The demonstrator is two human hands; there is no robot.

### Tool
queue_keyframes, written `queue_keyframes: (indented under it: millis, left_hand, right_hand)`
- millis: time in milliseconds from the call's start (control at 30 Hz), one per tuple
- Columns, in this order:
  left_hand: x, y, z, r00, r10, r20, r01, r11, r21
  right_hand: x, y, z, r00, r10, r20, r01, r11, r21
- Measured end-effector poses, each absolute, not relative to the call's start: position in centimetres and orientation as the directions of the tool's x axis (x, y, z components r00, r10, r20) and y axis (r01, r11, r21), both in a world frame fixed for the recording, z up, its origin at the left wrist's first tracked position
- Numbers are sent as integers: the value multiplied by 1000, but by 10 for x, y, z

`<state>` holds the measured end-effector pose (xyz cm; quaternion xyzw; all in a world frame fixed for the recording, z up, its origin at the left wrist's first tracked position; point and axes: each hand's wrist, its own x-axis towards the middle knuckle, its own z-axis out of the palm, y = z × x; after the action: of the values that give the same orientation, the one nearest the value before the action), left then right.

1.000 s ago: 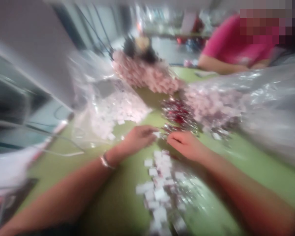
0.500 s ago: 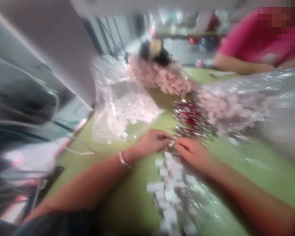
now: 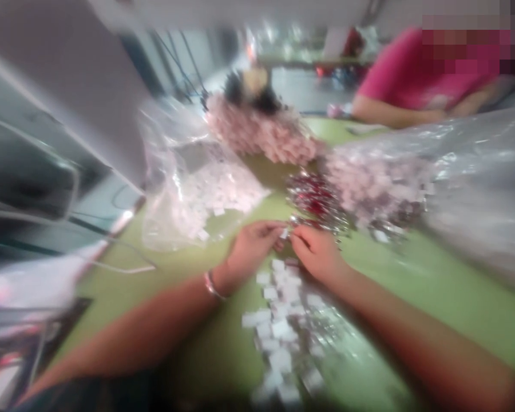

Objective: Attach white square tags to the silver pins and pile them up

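Note:
My left hand (image 3: 257, 243), with a bracelet at the wrist, pinches a small white tag (image 3: 284, 233). Close against it, my right hand (image 3: 320, 252) has its thumb and fingers pressed together; whatever is between them is hidden by blur. Just beyond my fingertips lies a pile of shiny silver and red pieces (image 3: 315, 200), too blurred to name. Below my hands, a long heap of white tags (image 3: 281, 329) runs toward me, with shiny clear or silvery material (image 3: 332, 326) along its right side.
On the green table (image 3: 189, 274), a clear plastic bag (image 3: 163, 229) of white pieces lies left. Pink bundles (image 3: 270, 131) with dark ends stand behind. At right lies a large plastic bag (image 3: 476, 189) by pale pink pieces. Across the table sits a person in pink (image 3: 416, 80).
The view has shifted a little, so most things sit farther left. My hands stay together around the white tag, with the fingertips slightly farther from the tag heap.

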<state>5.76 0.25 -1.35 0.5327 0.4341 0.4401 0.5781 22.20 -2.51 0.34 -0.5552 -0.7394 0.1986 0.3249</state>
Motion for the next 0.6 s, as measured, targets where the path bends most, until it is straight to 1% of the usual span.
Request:
queue_keyframes:
  millis: [133,233,267,333,433,467,533,567,600]
  left_hand:
    - [58,2,-19,215,976,-21,-43,30,999]
    - [60,-1,-24,182,983,-22,2,22,1000]
    - [61,-3,-24,181,983,-18,46,10,999]
    - [61,-8,-18,231,973,-4,169,-37,985]
    - [50,-1,10,318,947,46,314,-151,937]
    - [39,9,25,286,954,92,335,-190,923]
    - [9,43,58,95,949,301,420,-313,852]
    - [-11,66,73,10,919,395,451,-356,818]
    - [-31,92,86,-67,839,541,544,-424,724]
  right_hand:
    - [219,-26,1,-178,957,227,738,283,-613]
    - [218,-24,1,-173,961,218,771,270,-577]
    - [219,-22,1,-170,961,216,777,266,-571]
    - [223,-20,0,-188,963,194,778,267,-569]
    - [233,-19,-2,-247,962,121,771,270,-576]
    - [236,-20,-2,-273,958,84,776,271,-570]
    - [239,-24,0,-333,943,-11,801,276,-531]
    - [239,-26,2,-365,929,-57,811,287,-509]
    - [238,-29,4,-392,915,-95,818,300,-492]
